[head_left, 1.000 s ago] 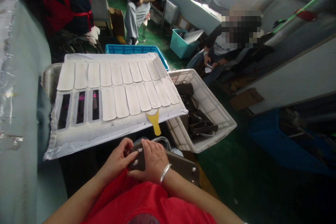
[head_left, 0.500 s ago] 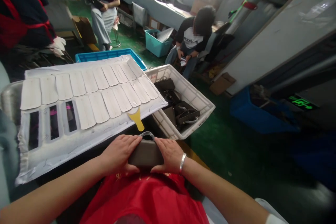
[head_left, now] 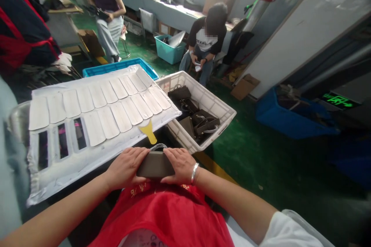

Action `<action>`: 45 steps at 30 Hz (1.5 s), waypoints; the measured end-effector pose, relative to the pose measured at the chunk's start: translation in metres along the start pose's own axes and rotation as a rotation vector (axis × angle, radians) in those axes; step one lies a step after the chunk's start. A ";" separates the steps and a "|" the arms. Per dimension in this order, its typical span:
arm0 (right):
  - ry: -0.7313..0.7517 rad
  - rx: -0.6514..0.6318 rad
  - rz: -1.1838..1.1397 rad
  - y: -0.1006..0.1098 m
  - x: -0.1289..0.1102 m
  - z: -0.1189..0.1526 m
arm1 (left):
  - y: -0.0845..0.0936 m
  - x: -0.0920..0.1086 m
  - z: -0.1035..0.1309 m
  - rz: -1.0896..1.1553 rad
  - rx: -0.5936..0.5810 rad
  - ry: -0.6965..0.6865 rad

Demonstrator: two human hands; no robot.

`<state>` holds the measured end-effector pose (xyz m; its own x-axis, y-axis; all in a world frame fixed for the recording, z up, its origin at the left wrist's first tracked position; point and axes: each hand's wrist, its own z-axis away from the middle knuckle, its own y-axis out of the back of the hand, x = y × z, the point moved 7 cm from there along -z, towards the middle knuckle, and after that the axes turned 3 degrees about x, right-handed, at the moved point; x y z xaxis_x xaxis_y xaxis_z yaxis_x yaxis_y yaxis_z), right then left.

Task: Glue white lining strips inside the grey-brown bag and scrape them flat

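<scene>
1. The handbag [head_left: 156, 164], a boxy, dark grey-brown piece with a smooth matte face and softly rounded corners, is at the wearer's lap, just above the red apron [head_left: 162, 212]. Its arched handle [head_left: 158, 146], glossy as if wrapped in clear film, points away from the body.
2. The left hand [head_left: 127, 165] has its grip closed on the bag's left end, fingers along the far edge, thumb on the near side.
3. The right hand [head_left: 180, 165] matches it at the right end, its grip also closed; a shiny silver bracelet [head_left: 194, 173] rings the wrist.
4. Beyond the hands and to the left, a board [head_left: 65, 164] in wrinkled white covering carries two rows of flat, pale, round-cornered panels [head_left: 107, 92]. Three long dark openings [head_left: 62, 139] stand at its near left.
5. A yellow forked tool [head_left: 148, 132] overhangs the board's near edge, close beyond the handle.
6. Right of the board, a white plastic crate [head_left: 222, 117] with ribbed walls holds dark bags [head_left: 204, 121], jumbled together; the board's right corner reaches over its rim.
7. A bright blue crate [head_left: 142, 63] lies behind the board, and a turquoise bin [head_left: 170, 51] farther back, near a seated person [head_left: 205, 40].
8. Glossy green floor [head_left: 240, 146] runs between the white crate and a dark blue bin [head_left: 286, 117], leaving room on the right; on the left, the board's edge is near the forearm.
</scene>
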<state>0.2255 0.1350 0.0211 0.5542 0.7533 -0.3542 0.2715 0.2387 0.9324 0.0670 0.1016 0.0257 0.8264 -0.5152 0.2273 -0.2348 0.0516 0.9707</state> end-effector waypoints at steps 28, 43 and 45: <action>-0.880 0.534 -1.155 -0.050 0.073 0.106 | -0.020 0.094 0.002 -0.188 0.102 -0.178; -0.685 0.524 -1.280 -0.042 0.062 0.082 | -0.028 0.137 -0.037 0.035 0.177 -0.216; -0.688 0.529 -1.276 -0.043 0.058 0.084 | -0.024 0.134 -0.038 0.102 0.181 -0.182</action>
<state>0.3124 0.1165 -0.0454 -0.0519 -0.2300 -0.9718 0.9873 0.1342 -0.0845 0.2025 0.0639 0.0354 0.6921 -0.6614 0.2891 -0.4130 -0.0344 0.9101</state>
